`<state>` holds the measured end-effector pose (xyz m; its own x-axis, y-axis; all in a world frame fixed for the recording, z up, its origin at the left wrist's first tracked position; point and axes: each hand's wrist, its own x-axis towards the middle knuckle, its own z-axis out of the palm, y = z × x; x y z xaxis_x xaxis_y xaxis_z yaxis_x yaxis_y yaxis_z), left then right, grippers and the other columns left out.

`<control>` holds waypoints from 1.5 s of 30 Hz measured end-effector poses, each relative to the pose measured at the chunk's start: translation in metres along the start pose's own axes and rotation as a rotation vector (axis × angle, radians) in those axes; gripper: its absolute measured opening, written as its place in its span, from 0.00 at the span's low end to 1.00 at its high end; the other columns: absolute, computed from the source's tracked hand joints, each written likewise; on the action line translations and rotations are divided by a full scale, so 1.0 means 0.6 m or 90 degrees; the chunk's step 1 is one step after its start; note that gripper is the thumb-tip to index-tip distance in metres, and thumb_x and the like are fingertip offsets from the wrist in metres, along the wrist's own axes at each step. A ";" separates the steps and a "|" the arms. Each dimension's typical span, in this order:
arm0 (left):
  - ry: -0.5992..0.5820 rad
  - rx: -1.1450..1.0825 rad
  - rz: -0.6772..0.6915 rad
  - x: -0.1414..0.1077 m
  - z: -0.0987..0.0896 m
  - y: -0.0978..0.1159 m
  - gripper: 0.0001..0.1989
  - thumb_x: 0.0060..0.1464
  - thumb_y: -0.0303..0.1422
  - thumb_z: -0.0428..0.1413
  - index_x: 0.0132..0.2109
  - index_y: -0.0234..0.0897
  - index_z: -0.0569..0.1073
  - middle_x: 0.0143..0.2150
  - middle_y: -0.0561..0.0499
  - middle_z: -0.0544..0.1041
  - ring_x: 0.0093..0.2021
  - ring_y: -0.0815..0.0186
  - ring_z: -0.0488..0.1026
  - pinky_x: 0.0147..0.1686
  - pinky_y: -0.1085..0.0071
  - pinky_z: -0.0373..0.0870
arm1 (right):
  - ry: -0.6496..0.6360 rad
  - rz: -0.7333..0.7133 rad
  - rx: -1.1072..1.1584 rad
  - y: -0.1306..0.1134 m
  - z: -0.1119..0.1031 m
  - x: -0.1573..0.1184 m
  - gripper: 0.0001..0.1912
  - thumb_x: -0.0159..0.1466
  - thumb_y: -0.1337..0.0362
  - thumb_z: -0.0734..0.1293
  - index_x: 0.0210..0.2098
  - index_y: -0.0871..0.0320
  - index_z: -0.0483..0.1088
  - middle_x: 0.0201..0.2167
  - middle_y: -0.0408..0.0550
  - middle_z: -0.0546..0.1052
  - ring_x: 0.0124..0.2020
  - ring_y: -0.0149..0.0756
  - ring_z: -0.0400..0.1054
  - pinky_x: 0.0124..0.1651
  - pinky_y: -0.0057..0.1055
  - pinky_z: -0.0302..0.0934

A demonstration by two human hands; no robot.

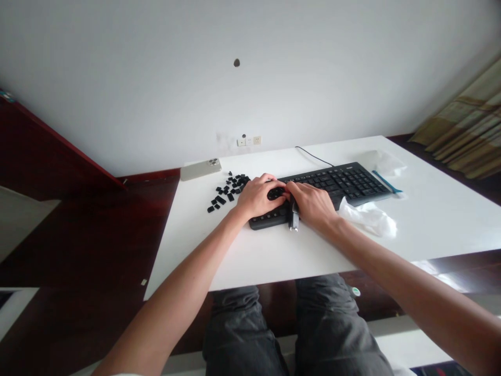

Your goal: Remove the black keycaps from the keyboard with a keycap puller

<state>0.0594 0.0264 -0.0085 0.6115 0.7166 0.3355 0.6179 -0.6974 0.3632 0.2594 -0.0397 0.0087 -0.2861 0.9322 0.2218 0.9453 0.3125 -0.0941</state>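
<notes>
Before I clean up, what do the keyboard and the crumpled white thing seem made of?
The keyboard looks like matte black plastic, given its dull, uniform keys. The crumpled white thing may be soft, matte tissue or thin plastic; its loose folds suit both.

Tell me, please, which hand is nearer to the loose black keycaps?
Left. The left hand lies over the keyboard, just beside the loose keycaps; the right hand is farther from them, beyond the left hand.

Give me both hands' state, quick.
Left hand: curved over the keyboard; fingertip grip can't be told.
Right hand: closed on a small dark tool.
</notes>
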 end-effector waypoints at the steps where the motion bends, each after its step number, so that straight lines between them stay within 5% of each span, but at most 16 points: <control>1: -0.004 0.003 0.002 -0.001 -0.001 0.001 0.18 0.68 0.48 0.57 0.59 0.50 0.80 0.62 0.50 0.75 0.55 0.56 0.78 0.59 0.55 0.75 | 0.023 0.000 0.020 0.002 0.006 -0.001 0.14 0.77 0.61 0.55 0.49 0.58 0.71 0.39 0.53 0.80 0.39 0.43 0.72 0.31 0.34 0.46; 5: -0.033 0.030 0.011 -0.002 -0.003 0.002 0.19 0.70 0.48 0.54 0.61 0.53 0.79 0.65 0.50 0.73 0.57 0.54 0.77 0.62 0.51 0.73 | 0.089 -0.006 0.071 0.010 0.026 -0.001 0.15 0.78 0.57 0.56 0.44 0.57 0.70 0.35 0.51 0.78 0.37 0.41 0.71 0.32 0.33 0.46; 12: -0.080 0.040 0.094 0.000 -0.002 0.007 0.23 0.73 0.30 0.45 0.69 0.46 0.72 0.74 0.54 0.68 0.76 0.56 0.60 0.75 0.52 0.58 | 0.105 -0.016 0.072 0.011 0.026 0.000 0.18 0.78 0.56 0.54 0.43 0.57 0.70 0.34 0.52 0.77 0.36 0.42 0.69 0.33 0.34 0.46; 23: -0.102 0.030 0.079 -0.002 -0.003 0.009 0.24 0.76 0.31 0.42 0.72 0.49 0.66 0.76 0.56 0.65 0.78 0.55 0.58 0.75 0.49 0.57 | 0.141 -0.032 0.107 0.013 0.031 -0.006 0.10 0.73 0.63 0.58 0.39 0.56 0.69 0.31 0.49 0.74 0.34 0.41 0.67 0.33 0.33 0.46; 30: -0.109 -0.008 0.059 -0.002 -0.008 0.017 0.22 0.78 0.35 0.39 0.68 0.50 0.71 0.74 0.58 0.68 0.78 0.56 0.58 0.75 0.51 0.58 | 0.174 -0.088 0.157 0.002 0.031 -0.013 0.08 0.71 0.65 0.59 0.35 0.54 0.66 0.29 0.47 0.73 0.32 0.39 0.65 0.34 0.33 0.50; 39: -0.071 -0.050 0.060 -0.002 -0.003 0.005 0.23 0.77 0.34 0.43 0.73 0.50 0.66 0.73 0.56 0.70 0.76 0.57 0.62 0.74 0.51 0.60 | 0.247 0.100 0.311 0.016 0.026 -0.002 0.14 0.74 0.53 0.59 0.34 0.51 0.62 0.29 0.46 0.74 0.30 0.39 0.68 0.37 0.34 0.58; 45: -0.001 -0.089 0.084 0.001 0.002 -0.005 0.19 0.74 0.36 0.51 0.67 0.45 0.74 0.65 0.53 0.79 0.68 0.59 0.72 0.70 0.56 0.67 | 0.266 0.165 0.374 0.015 0.020 0.000 0.16 0.73 0.48 0.59 0.33 0.50 0.60 0.26 0.44 0.72 0.27 0.38 0.65 0.35 0.35 0.61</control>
<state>0.0586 0.0290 -0.0103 0.6831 0.6195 0.3866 0.4582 -0.7759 0.4336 0.2659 -0.0350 -0.0040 0.1271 0.8789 0.4598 0.7022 0.2477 -0.6676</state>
